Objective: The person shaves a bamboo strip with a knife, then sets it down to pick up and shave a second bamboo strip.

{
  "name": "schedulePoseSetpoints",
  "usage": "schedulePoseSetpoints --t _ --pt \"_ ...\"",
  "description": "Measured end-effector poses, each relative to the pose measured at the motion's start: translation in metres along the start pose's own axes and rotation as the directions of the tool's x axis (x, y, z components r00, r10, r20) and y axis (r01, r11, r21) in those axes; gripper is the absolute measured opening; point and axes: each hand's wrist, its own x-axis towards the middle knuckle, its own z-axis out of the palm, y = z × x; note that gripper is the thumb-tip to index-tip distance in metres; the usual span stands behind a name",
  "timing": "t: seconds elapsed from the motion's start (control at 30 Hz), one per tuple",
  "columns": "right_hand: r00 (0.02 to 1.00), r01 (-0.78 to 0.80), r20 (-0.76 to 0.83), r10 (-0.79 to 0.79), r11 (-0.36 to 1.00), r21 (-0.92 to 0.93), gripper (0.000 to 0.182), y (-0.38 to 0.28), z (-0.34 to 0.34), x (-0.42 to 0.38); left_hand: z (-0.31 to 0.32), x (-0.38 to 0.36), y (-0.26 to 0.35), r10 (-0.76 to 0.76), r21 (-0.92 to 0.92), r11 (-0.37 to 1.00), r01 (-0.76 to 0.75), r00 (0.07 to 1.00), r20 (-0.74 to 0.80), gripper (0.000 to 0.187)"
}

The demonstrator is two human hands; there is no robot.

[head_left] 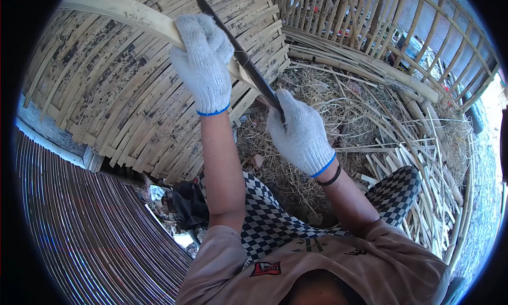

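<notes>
My left hand (203,67), in a white knit glove with a blue cuff, is closed around a long pale bamboo strip (132,16). The strip runs from the upper left through the fist, and its short end comes out on the right, by the blade. A long dark machete (248,64) slants across that end, its tip up near the top edge of the view. My right hand (300,130), gloved the same way, grips the machete at its lower end; the handle is mostly hidden in the fist.
A woven bamboo panel (121,83) lies at the upper left, above dark ribbed slats (90,215). Shavings (286,167) cover the ground in front of me. Split bamboo sticks (423,199) are heaped at the right. A bamboo fence (365,24) stands behind.
</notes>
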Motion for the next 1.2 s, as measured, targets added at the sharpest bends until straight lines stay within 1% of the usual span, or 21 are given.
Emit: schedulePoseSetpoints --t 0.07,0.17,0.2,0.27,0.3,0.37,0.43,0.47,0.57,0.6,0.63,0.67,0.77,0.8,0.83,0.87,0.97,1.07,1.1,1.17,1.2 --pt "1.0 0.028 0.009 -0.028 0.999 -0.04 0.014 -0.011 0.0 0.008 0.007 -0.002 0.0 -0.005 -0.033 0.999 0.004 1.0 -0.018 0.048" --pt "0.997 -0.058 0.04 0.062 0.994 -0.097 0.014 -0.009 0.015 0.008 0.007 -0.005 -0.006 0.006 -0.11 0.994 -0.005 1.0 0.015 0.041" --pt "1.0 -0.026 0.012 0.028 0.994 -0.102 0.014 -0.009 0.018 0.007 0.005 -0.004 -0.006 0.026 -0.091 0.996 -0.025 1.0 0.004 0.04" --pt "0.987 -0.07 0.143 0.073 0.997 -0.03 0.014 -0.012 0.004 0.013 0.003 -0.003 -0.003 0.059 -0.049 0.997 -0.06 0.998 -0.015 0.039" --pt "0.975 -0.095 0.204 0.091 0.996 0.006 0.013 -0.015 -0.004 0.019 0.005 -0.004 -0.003 0.061 -0.039 0.997 -0.062 0.998 -0.013 0.041" --pt "0.986 -0.076 0.147 0.074 0.997 0.004 0.014 -0.012 -0.003 0.025 0.012 -0.004 -0.003 0.067 -0.024 0.997 -0.068 0.998 -0.006 0.046" --pt "0.998 -0.04 0.053 0.041 0.999 -0.035 0.014 -0.003 0.01 0.021 0.016 -0.007 -0.004 0.074 0.005 0.997 -0.074 0.997 -0.004 0.045" --pt "0.997 -0.048 0.066 0.051 0.998 -0.043 0.014 -0.001 0.012 0.021 0.017 -0.008 -0.003 0.082 0.023 0.996 -0.082 0.997 -0.001 0.045" --pt "0.995 -0.052 0.083 0.057 0.997 -0.06 0.015 0.003 0.012 0.019 0.004 -0.004 -0.001 0.032 -0.081 0.997 -0.017 0.982 0.188 0.045" --pt "0.995 -0.047 0.083 0.052 0.997 -0.06 0.015 0.004 0.012 0.018 0.01 -0.004 -0.001 0.132 -0.019 0.991 -0.131 0.985 0.11 0.046" --pt "0.996 -0.035 0.08 0.04 0.998 -0.061 0.014 0.004 0.012 0.02 0.02 -0.003 -0.002 0.243 0.049 0.968 -0.244 0.969 0.038 0.046" --pt "0.997 -0.018 0.08 0.022 0.998 -0.053 0.014 0.005 0.013 0.02 0.029 0.0 0.002 0.353 0.125 0.929 -0.348 0.935 -0.026 0.047" --pt "0.997 0.034 0.075 -0.032 0.999 -0.026 0.014 0.004 0.022 0.012 0.017 0.01 0.045 0.396 0.12 0.917 -0.38 0.903 -0.164 0.044" --pt "0.996 0.055 0.069 -0.053 0.998 -0.019 0.014 0.003 0.026 0.009 -0.006 0.017 0.052 0.276 -0.149 0.953 -0.263 0.958 0.075 0.043" --pt "0.995 0.075 0.064 -0.074 0.997 -0.011 0.014 0.002 0.029 0.007 -0.037 0.026 0.058 0.195 -0.366 0.928 -0.063 0.922 0.334 0.041" --pt "0.993 0.039 0.112 -0.034 0.998 -0.049 0.013 -0.002 0.028 0.008 -0.047 0.028 0.065 0.165 -0.502 0.844 0.188 0.8 0.577 0.04" --pt "0.991 0.079 0.113 -0.079 0.997 0.003 0.013 -0.009 0.018 0.008 -0.06 0.026 0.065 0.129 -0.422 0.898 0.126 0.842 0.525 0.041" --pt "0.992 0.055 0.115 -0.061 0.997 0.052 0.015 -0.034 0.0 0.003 -0.037 0.006 0.071 0.135 -0.157 0.983 -0.094 0.951 0.28 0.044" --pt "0.99 0.037 0.135 -0.041 0.999 0.035 0.016 -0.034 -0.002 0.002 -0.04 0.009 0.069 0.107 -0.2 0.979 -0.031 0.918 0.382 0.044" --pt "0.983 0.005 0.182 -0.006 1.0 0.006 0.017 -0.034 -0.001 0.0 -0.048 0.018 0.073 0.065 -0.26 0.96 0.104 0.821 0.567 0.045" --pt "0.986 0.002 0.166 -0.008 0.999 0.035 0.018 -0.024 0.008 -0.001 -0.047 0.017 0.071 0.063 -0.261 0.961 0.093 0.846 0.53 0.045"
